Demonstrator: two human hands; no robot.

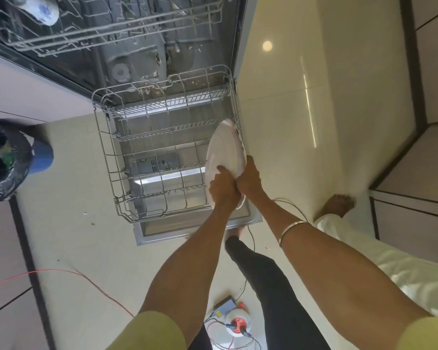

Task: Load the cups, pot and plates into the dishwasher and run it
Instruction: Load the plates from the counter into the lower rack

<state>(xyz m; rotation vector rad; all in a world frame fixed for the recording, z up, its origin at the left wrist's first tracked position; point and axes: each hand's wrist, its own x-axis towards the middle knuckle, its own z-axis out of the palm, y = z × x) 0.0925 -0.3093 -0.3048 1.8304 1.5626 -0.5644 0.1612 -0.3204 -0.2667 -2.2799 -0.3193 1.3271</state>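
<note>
**Both hands on plates at right side of lower rack**

Person stands over the open dishwasher (137,59), lower rack (162,157) pulled out over the dropped door (187,229). Both hands hold white plates (224,150) on edge, upright, at the right side of the lower rack. At least two plates stacked face to face; exact count hard to tell. Cannot tell if the plates are seated between tines or just against the rack wall.

Left hand (224,188) curled round the near rim of the plates, thumb lying on the front face. Right hand (249,179) grips the rim from the right side, fingers wrapped behind and hidden. The two hands touch each other. Thin bangle (292,229) on the right forearm.

Rest of the lower rack shows only bare wire tines. Upper rack (111,24) slid out at top, with a white and blue patterned cup (42,8) sitting in its left part.

On the floor: bin with black liner (5,160) at left, red wire (61,271), white and red cable reel (238,324) by the person's feet.
</note>
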